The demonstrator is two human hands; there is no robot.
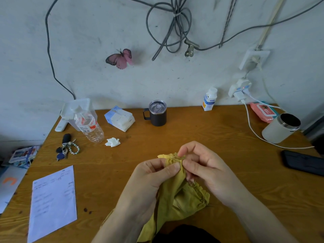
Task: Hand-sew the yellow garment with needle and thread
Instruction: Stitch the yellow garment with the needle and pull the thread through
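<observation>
Left hand (154, 174): fingers (172, 168) curled, thumb pressed over the index, pinching the gathered top edge of the garment (182, 195).
Right hand (205, 171): fingers (192, 165) curled in from the other side, thumb and index tips closed on the same edge, touching the left thumb tip. What else sits inside that pinch is too small to tell.
Garment: yellow, bunched. Top edge held up between the two sets of fingers, clear of the bench (192, 134). The rest sags below the fingers, rests on the wood and runs over the near bench edge towards the person. A ruffled hem lies under the right fingers. A thin dark strand (155, 218) runs down the cloth under the left wrist; thread or not, cannot tell.

Room around the fingers:
- Beyond: bare wood up to the mug (157, 114), which stands near the far edge, well apart.
- Left: bare wood, then a crumpled tissue (113, 142), a bottle (89, 127) and keys (67, 149), all well apart. A paper sheet (52, 202) lies nearer the person, close to the left bench edge.
- Right: bare wood, then a white cable (254, 134) looping round a white jar (280, 128), with a dark phone (303, 163) by the right edge
</observation>
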